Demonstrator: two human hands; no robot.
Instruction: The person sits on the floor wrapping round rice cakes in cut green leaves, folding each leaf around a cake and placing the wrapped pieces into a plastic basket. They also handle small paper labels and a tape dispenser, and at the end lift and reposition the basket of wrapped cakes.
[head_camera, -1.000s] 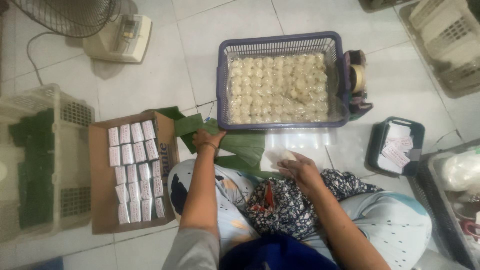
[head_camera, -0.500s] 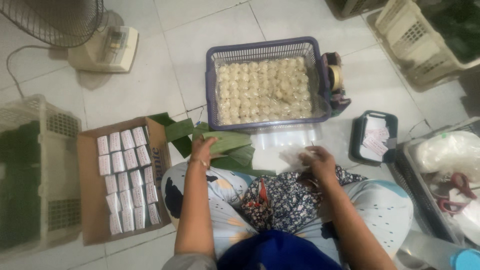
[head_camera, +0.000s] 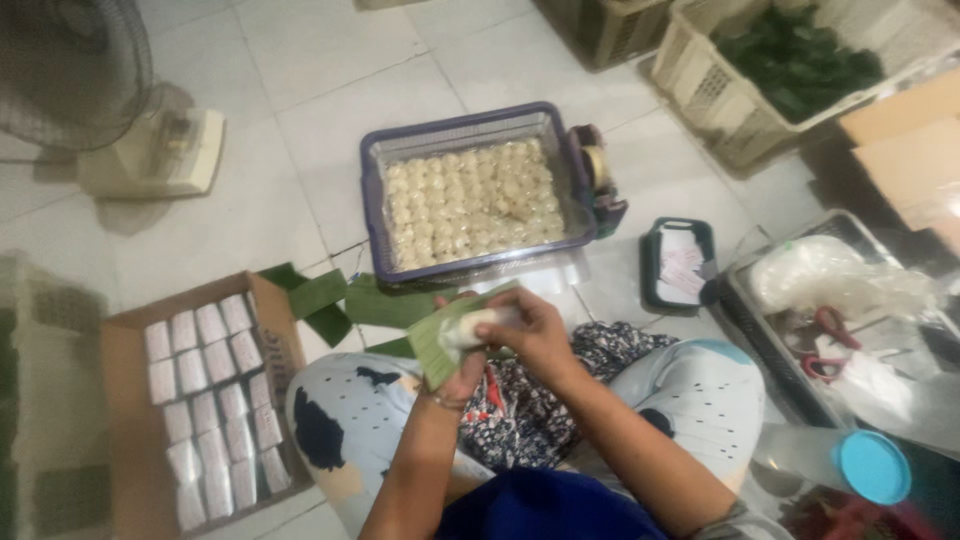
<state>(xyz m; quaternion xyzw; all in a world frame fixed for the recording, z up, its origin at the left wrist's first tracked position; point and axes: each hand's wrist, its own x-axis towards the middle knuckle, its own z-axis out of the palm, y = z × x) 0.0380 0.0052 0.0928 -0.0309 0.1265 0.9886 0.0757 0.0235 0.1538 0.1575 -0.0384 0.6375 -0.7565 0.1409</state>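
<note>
Seen from my head camera, I sat on the tiled floor (head_camera: 270, 120). My left hand (head_camera: 462, 372) cupped a green leaf strip (head_camera: 432, 345) from below, fingers curled around it. My right hand (head_camera: 530, 325) pinched a pale dough ball (head_camera: 470, 326) onto that leaf, between both hands above my lap. Just beyond lay a purple basket (head_camera: 372, 215) of dough balls; left, a cardboard box (head_camera: 125, 420) of wrapped packets.

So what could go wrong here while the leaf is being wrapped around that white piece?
The left hand and right hand hold the leaf strip and white piece in the air above the lap, so the piece might slip out and land on the patterned cloth. The purple basket of white pieces sits open on the floor, so dirt might get in.
</note>
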